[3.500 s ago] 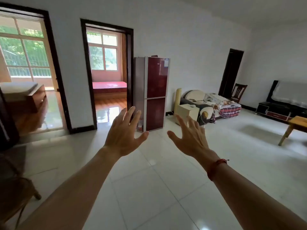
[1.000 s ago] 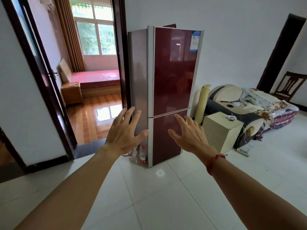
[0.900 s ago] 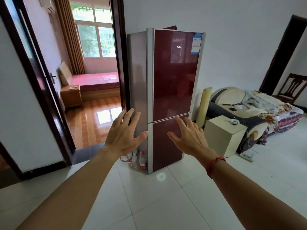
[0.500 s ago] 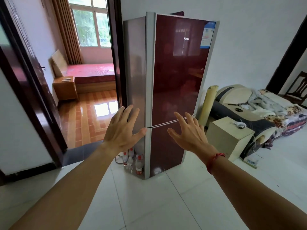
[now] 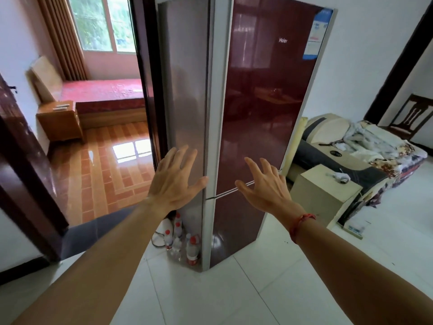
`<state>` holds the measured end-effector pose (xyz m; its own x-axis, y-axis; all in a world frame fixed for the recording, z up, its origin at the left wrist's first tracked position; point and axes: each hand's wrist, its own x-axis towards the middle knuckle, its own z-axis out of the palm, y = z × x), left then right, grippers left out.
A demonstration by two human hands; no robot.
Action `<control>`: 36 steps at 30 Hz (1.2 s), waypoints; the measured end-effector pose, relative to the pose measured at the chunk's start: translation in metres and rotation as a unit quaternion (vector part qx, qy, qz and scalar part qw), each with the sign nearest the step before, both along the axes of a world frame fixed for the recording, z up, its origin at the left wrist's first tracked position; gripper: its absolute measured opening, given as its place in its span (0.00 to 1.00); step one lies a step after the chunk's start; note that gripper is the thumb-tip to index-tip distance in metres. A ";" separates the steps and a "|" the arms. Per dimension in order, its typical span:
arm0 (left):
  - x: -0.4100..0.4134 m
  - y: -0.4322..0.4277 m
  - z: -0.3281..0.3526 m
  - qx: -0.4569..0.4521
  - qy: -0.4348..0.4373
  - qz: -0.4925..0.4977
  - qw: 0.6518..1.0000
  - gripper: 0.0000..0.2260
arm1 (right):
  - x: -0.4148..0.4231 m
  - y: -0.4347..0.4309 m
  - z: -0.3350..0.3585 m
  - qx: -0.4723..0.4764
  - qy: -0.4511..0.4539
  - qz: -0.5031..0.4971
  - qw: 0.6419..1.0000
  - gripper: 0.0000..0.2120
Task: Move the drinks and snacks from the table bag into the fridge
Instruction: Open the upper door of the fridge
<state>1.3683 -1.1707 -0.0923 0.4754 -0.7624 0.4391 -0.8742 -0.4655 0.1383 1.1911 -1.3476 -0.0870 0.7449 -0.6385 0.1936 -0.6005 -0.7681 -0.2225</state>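
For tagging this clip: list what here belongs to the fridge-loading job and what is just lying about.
Job: fridge, doors shut; left hand, right hand, both open and empty.
Lying about: bottles on the floor beside the fridge; beige box; bed; nightstand; wooden chair.
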 end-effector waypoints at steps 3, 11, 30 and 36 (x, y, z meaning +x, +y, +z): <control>0.032 -0.017 -0.001 0.002 0.005 -0.006 1.000 0.37 | 0.027 -0.014 0.000 0.002 0.006 -0.012 1.000 0.37; 0.081 -0.056 -0.003 0.016 0.009 -0.016 1.000 0.38 | 0.070 -0.046 0.002 0.011 0.005 -0.026 1.000 0.37; 0.126 -0.137 0.017 -0.038 0.065 -0.025 0.997 0.37 | 0.131 -0.122 0.019 0.025 -0.034 -0.005 0.999 0.40; 0.123 -0.167 0.021 -0.168 0.279 -0.039 0.945 0.37 | 0.147 -0.135 0.018 0.043 -0.040 0.010 0.998 0.43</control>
<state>1.4914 -1.3373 -0.0713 0.6523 -0.6669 0.3604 -0.6515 -0.2502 0.7162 1.3382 -1.4826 -0.0693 0.7420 -0.6404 0.1985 -0.5625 -0.7557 -0.3355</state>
